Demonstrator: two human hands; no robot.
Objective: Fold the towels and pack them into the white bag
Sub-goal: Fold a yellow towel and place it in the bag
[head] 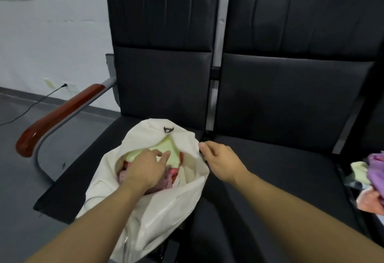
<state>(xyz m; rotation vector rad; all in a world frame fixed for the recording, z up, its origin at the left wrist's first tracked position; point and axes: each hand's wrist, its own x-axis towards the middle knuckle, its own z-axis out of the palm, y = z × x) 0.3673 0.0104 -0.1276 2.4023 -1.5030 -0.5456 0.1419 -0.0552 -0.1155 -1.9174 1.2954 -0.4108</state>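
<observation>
My two bare arms reach out in front of me. Close to me is the white bag (pixel 158 206). It sits on the left black seat (pixel 83 171) with its mouth wide open. My left hand (pixel 145 169) is inside the bag. Its fingers are nearly straight and press down flat on a pale green towel (pixel 168 150), which lies folded on top. Under my hand I see pink towels (pixel 168 179) packed in the bag too. My right hand (pixel 220 160) is at the bag's right edge. Its fingers are curled, and they seem to pinch the rim to keep the bag open. Far to my right, on another seat, lies a loose pile of towels (pixel 372 181), purple, pale yellow and pink. A brown armrest (pixel 60 115) is on my left. Behind it all stand the black seat backs (pixel 164 54) and a white wall (pixel 52 34).
</observation>
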